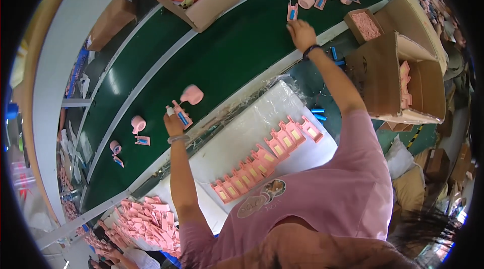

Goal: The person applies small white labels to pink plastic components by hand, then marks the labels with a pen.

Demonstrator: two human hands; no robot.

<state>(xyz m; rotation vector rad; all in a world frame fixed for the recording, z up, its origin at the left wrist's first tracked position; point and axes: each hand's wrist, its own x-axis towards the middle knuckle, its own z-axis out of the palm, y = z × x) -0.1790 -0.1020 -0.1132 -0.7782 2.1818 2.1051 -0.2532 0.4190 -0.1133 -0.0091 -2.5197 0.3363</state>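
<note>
Over the green belt (222, 62), my left hand (174, 125) is closed on a pink plastic housing (184, 117) with a blue cylindrical battery in it. A rounded pink part (192, 94), slightly blurred, lies just beyond that housing. My right hand (303, 36) reaches to the far right of the belt, its fingers curled at the near end of another pink housing (292, 13) with a blue battery. By wire, this housing appears joined to a round pink part (305, 0). Exactly how the right fingertips meet the housing is hard to see.
Pink housings (287, 138) stand in a row on a white board (201, 162) before me. Loose pink pieces (146, 223) are heaped at lower left. Cardboard boxes (370, 87) stand at right; another box (214, 4) is across the belt. Blue batteries (318, 114) lie near the board.
</note>
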